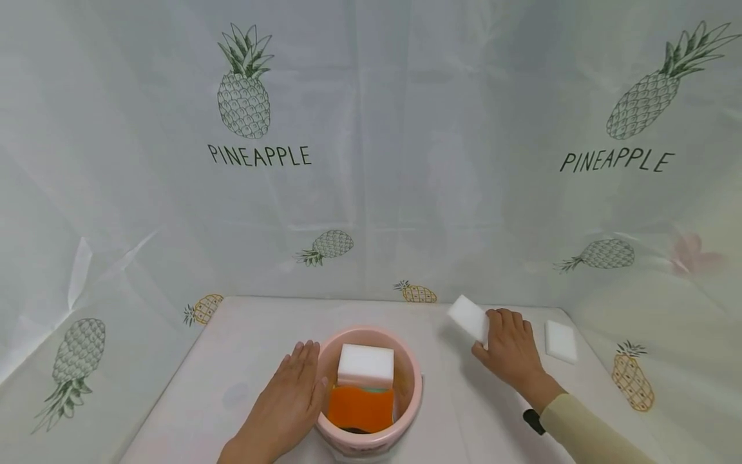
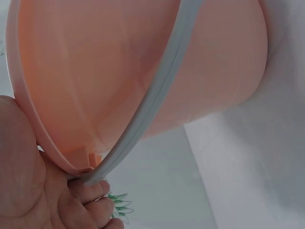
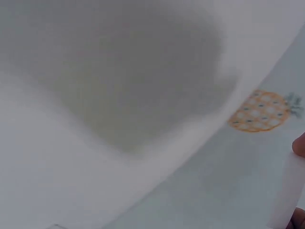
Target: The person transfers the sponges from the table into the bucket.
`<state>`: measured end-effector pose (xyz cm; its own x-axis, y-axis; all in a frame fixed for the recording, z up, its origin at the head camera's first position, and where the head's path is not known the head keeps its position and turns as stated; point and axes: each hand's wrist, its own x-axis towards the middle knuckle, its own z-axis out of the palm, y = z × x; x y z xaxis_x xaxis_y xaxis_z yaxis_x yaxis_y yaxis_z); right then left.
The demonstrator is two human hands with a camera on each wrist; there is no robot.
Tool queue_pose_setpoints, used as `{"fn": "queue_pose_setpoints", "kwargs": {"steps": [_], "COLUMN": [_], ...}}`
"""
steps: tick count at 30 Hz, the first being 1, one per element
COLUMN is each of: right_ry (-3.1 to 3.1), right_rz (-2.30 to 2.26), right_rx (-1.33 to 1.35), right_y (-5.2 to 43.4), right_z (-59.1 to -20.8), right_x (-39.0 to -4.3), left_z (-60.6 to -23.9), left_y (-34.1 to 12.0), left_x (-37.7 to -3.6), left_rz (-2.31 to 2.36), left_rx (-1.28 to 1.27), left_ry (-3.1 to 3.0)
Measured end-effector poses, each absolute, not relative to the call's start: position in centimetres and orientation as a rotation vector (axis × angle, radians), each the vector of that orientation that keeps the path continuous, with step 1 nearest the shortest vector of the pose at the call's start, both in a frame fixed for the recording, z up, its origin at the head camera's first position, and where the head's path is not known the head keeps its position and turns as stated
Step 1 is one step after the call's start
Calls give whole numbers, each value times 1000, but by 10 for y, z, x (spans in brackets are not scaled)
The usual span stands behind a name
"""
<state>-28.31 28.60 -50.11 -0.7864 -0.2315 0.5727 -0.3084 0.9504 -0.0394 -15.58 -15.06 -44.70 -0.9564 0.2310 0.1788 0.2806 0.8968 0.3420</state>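
A pink bucket (image 1: 417,384) with a grey handle (image 2: 159,88) stands on the table. Inside it, a white sponge block (image 1: 366,365) leans behind an orange piece (image 1: 361,408). Against the bucket's left rim rests my left hand (image 1: 284,394), fingers extended together. The left wrist view shows its palm side (image 2: 28,176) at the rim and its fingertips beside the handle's end. My right hand (image 1: 511,348) pinches another white sponge block (image 1: 467,316) between thumb and fingers, raised to the right of the bucket. Part of that sponge (image 3: 288,191) shows at the right wrist view's edge.
A third white sponge (image 1: 560,341) lies flat at the table's right edge, beyond my right hand. Pineapple-print sheeting (image 1: 394,193) encloses the table (image 1: 261,322) at the back and both sides. A dark band (image 1: 533,422) sits at my right wrist.
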Motion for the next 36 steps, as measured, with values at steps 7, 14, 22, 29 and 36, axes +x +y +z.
{"fn": "queue_pose_setpoints", "kwargs": {"steps": [7,14,22,29,36], "right_ry": [-2403,-2342,-2404,-2440,-2490], "right_rz": [210,264,301,309,358], "right_rx": [504,683,868,1008,1119], "right_y": [247,204,164,146,134], "right_z": [-465,-434,-420,-423,-427], "right_x": [-261,-235,-208,-191,-183], "left_z": [-446,-445,-447,-446,-446], "left_y": [-152,-152,-153,-152,-152], "left_x": [-156,-156,-156,-155,-156], "left_rz": [-504,-433,-421,-442,-449], "left_rx": [-410,-424,-440,-443,-421], "left_ry": [-2906,-2887,-2869,-2871,-2868]}}
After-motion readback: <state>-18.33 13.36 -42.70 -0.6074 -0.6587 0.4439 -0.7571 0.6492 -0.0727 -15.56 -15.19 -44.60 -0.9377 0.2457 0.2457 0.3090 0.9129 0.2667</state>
